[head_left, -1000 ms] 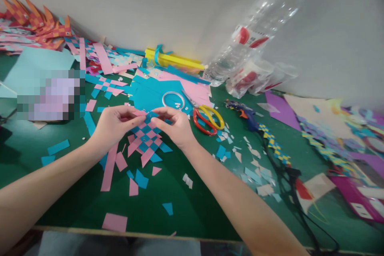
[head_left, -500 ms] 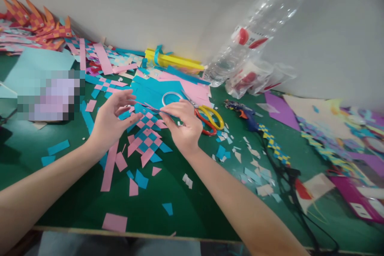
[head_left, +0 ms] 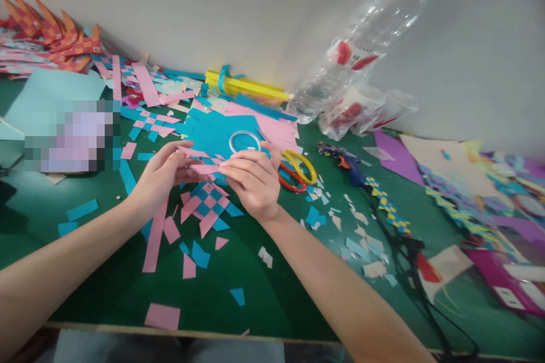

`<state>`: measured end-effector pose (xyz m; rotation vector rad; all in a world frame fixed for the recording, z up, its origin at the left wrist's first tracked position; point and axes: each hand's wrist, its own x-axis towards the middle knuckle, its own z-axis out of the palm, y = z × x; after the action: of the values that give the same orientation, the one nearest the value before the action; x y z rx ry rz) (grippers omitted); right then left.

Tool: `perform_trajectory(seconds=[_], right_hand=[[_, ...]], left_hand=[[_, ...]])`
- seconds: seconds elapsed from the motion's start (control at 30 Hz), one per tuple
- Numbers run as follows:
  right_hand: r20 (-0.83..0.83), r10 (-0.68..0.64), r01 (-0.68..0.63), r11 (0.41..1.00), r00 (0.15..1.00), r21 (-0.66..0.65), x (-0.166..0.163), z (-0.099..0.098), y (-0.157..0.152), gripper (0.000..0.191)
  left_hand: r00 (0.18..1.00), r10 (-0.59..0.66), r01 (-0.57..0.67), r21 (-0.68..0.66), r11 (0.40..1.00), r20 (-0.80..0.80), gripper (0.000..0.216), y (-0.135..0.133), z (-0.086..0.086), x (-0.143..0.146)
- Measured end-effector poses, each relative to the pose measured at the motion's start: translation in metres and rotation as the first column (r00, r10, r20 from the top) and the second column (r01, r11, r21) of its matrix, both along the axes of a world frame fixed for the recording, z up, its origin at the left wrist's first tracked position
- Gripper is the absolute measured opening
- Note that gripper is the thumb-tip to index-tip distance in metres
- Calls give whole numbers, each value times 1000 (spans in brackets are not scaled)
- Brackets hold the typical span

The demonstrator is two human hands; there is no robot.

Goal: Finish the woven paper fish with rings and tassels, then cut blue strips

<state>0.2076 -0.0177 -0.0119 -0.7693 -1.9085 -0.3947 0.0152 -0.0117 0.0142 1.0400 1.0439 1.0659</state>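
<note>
Between my two hands is a small woven paper piece (head_left: 206, 169) of pink and blue strips, tilted and raised a little above the table. My left hand (head_left: 159, 169) is closed at its left end, the fingers partly under the strips. With thumb and fingertips, my right hand (head_left: 254, 181) pinches its right end. Just below lies a larger checkered paper weave (head_left: 210, 202) in pink and blue, with pointed strip ends. The scissors (head_left: 303, 167) with red and yellow handles lie right of my right hand. A clear ring, perhaps a tape roll (head_left: 244, 140), rests behind it.
Blue paper sheets (head_left: 213, 127) and a yellow paper bundle (head_left: 247, 86) lie at the back. A plastic bottle (head_left: 357, 51) leans by the wall. A glue gun (head_left: 347, 161) with its cord lies right. Paper scraps (head_left: 201, 254) dot the green table (head_left: 272, 306).
The small woven piece has turned from nearly edge-on to show its pink strips. My left fingers, spread before, have closed in on its left end. My right hand still pinches it.
</note>
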Motion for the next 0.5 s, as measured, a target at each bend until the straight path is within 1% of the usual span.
perform_trajectory(seconds=[0.1, 0.2, 0.3, 0.4, 0.5], right_hand=[[29, -3, 2, 1000, 1000, 22, -1, 0, 0, 16], [39, 7, -7, 1000, 999, -2, -1, -2, -2, 16], [38, 41, -40, 999, 998, -27, -1, -3, -3, 15], [53, 59, -56, 997, 997, -51, 0, -4, -3, 13], [53, 65, -61, 995, 996, -81, 0, -5, -2, 13]], left_hand=[[998, 13, -12, -8, 1000, 55, 30, 1, -3, -1], [999, -2, 2, -10, 1000, 45, 38, -1, -2, -2], [999, -22, 22, 26, 999, -34, 39, -3, 1, -2], [988, -6, 17, 77, 997, -152, 38, -4, 2, -2], [983, 21, -5, 87, 996, -183, 30, -3, 0, -3]])
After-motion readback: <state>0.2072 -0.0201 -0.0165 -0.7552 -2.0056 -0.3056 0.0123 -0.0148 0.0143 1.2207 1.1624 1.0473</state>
